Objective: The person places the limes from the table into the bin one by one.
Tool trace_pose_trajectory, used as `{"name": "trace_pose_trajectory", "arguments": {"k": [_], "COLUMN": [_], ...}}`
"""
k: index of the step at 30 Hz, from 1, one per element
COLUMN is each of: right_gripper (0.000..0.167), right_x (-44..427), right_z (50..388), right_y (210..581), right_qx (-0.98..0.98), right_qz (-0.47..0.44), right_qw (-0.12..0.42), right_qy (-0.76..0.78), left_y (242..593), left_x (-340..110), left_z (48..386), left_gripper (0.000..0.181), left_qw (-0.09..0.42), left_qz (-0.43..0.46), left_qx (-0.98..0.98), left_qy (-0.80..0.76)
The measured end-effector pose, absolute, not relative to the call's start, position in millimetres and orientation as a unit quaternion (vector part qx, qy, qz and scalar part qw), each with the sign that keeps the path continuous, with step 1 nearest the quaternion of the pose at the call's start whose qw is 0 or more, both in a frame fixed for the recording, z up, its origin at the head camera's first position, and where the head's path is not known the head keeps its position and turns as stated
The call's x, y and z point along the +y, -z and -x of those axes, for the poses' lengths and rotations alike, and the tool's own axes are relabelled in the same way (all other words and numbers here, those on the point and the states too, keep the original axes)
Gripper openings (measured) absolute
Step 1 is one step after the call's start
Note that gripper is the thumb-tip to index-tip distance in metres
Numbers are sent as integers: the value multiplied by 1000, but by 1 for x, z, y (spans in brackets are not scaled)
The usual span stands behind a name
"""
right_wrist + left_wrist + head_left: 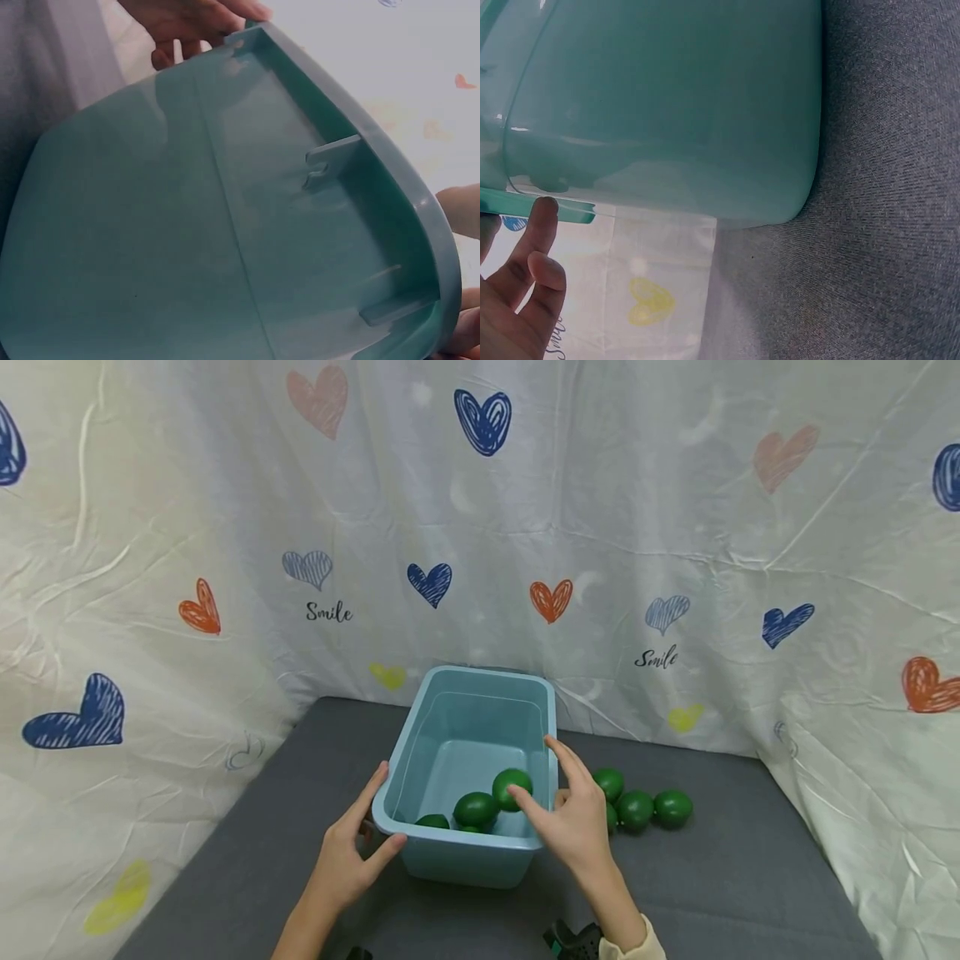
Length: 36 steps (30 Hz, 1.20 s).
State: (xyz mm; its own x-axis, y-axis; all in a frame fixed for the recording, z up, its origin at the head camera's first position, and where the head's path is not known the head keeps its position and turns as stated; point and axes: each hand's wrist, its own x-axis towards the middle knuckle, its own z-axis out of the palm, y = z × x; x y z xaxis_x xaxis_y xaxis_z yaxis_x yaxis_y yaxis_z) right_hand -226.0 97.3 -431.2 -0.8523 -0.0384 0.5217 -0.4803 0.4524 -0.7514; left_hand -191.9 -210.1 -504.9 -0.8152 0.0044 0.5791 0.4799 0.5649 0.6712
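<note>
Four green fruits in the bin, four others apparently remaining on the counter; left hand curled, gripping the bin; right hand spread, hold uncertain.

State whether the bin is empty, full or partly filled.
Partly filled: green fruits lie inside the bin, with bare space beyond them.
</note>
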Motion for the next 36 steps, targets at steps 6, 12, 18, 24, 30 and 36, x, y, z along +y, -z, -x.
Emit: {"name": "trace_pose_trajectory", "arguments": {"k": [6,12,18,24,30,36], "right_gripper": [77,76,75,73,72,71], "right_x": [99,106,123,146,167,184], "right_z": [224,224,226,228,229,233], "right_y": [431,434,442,454,465,477], "right_qx": [-822,-824,-824,-836,-846,-851], "right_qz": [-159,-148,-136,-98,-59,-11], "right_qw": [224,228,241,255,263,245], "right_qy": [-499,-497,-495,-476,-460,-465], "left_y": [507,509,510,509,507,506], "left_x": [-208,-207,-206,-204,-204,-208], "left_z": [191,192,191,191,191,190], "left_gripper": [90,90,89,89,89,90], "left_qw": [265,265,262,257,253,260], "left_qz": [144,145,141,137,140,133], "left_qx": [-844,-845,-847,-848,-850,-850], "left_qy": [443,442,442,442,441,437]}}
